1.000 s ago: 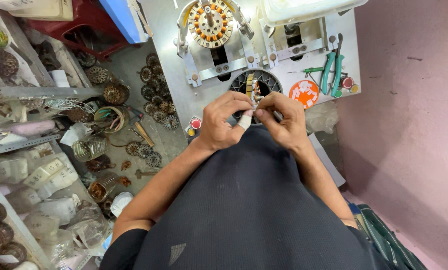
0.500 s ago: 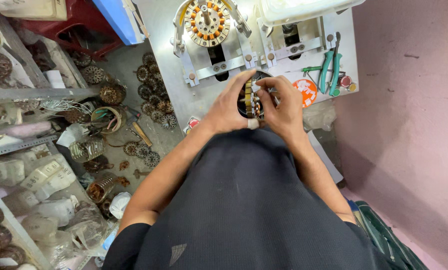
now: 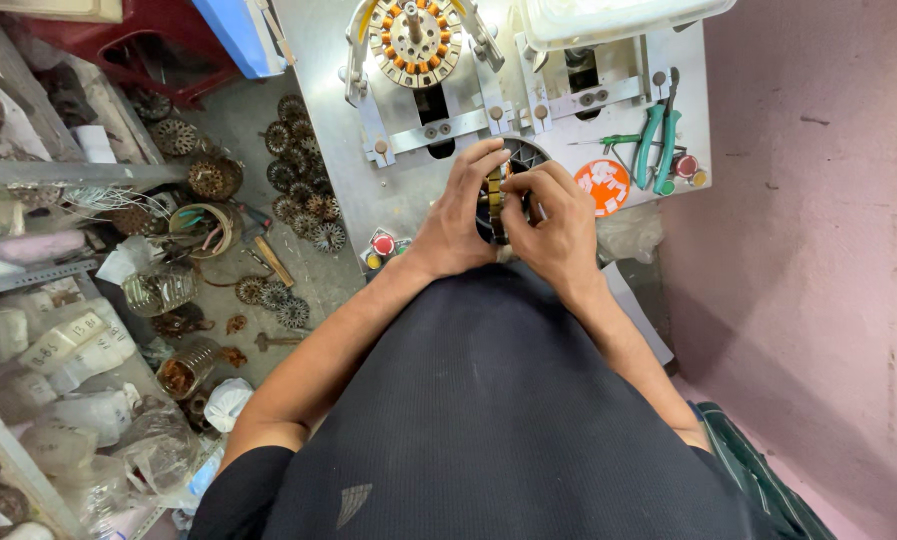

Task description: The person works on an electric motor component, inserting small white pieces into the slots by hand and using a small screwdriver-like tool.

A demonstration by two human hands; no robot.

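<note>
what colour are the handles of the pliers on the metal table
Teal green handles on the pliers, at the right of the metal table; the head view shows them.

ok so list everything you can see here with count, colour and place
round toothed stator core: one, dark with yellowish edge, held between both hands
mounted stator with orange windings: one, orange and cream, machine top
grey metal machine plate: one, centre top
green-handled pliers: one, plate's right side
round orange lid: one, holding white bits, beside pliers
loose stator cores: many, dark brown, floor left
left hand: gripping core
right hand: gripping core
</note>
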